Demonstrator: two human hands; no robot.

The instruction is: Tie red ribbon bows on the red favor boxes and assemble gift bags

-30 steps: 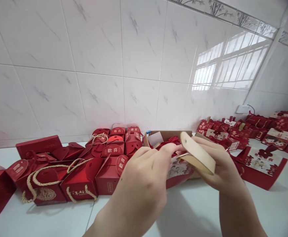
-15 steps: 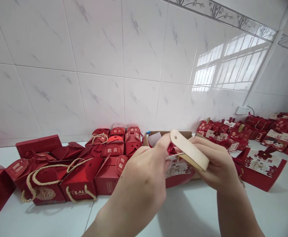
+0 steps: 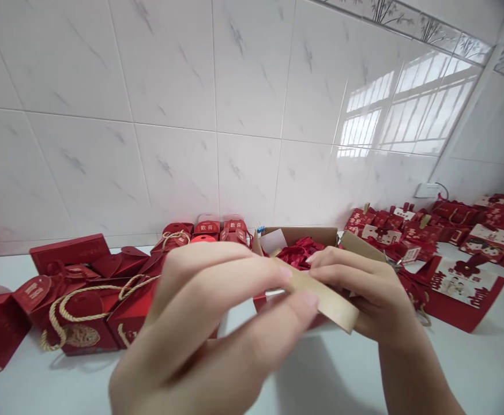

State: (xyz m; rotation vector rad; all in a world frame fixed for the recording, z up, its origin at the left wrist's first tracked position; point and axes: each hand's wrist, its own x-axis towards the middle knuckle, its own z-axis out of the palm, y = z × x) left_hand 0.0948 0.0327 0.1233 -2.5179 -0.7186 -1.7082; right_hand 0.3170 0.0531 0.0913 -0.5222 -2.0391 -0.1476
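A pale gold strap (image 3: 323, 300) is stretched slantwise between my hands. My left hand (image 3: 209, 328), close to the camera and slightly blurred, pinches its upper end between thumb and forefinger. The fingers of my right hand (image 3: 364, 288) are curled around the strap's lower part. Below the strap, a red gift box (image 3: 316, 321) shows only in part, mostly covered by my hands. Just behind stands an open cardboard box (image 3: 321, 235) with crumpled red ribbon (image 3: 301, 251) in it.
Several red gift boxes (image 3: 90, 334) with rope handles crowd the left of the white table (image 3: 321, 386). More red bags and boxes (image 3: 420, 236) fill the right, one larger red bag (image 3: 463, 294) nearest. A tiled wall (image 3: 252, 115) rises behind.
My left hand has turned and come nearer the camera, its fingers now over the strap's end with the hole. The strap sits lower, and the red ribbon behind has come into view.
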